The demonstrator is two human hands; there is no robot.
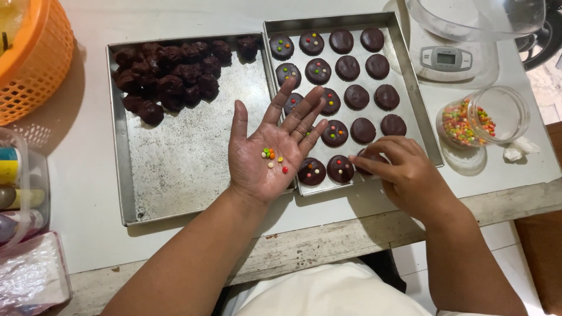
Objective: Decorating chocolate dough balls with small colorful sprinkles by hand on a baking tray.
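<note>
Two metal trays are set side by side on a white table. The left tray is partly bare, and a pile of dark dough balls is heaped in its top corner. The right tray is filled with rows of flat round chocolate cookies; some are dotted with small coloured candies and some are plain. An orange basket is seen at the top left, and a white kitchen scale at the top right. A clear jar of coloured candies is lying near the right tray. The left hand is held open, palm up, over the place where the trays meet, with its fingers spread apart. A few candies are resting on the palm. The right hand is laid over the near corner of the right tray. Its fingertips are pinched together just above a cookie in the front row. Whether a candy is held between them cannot be told.
</note>
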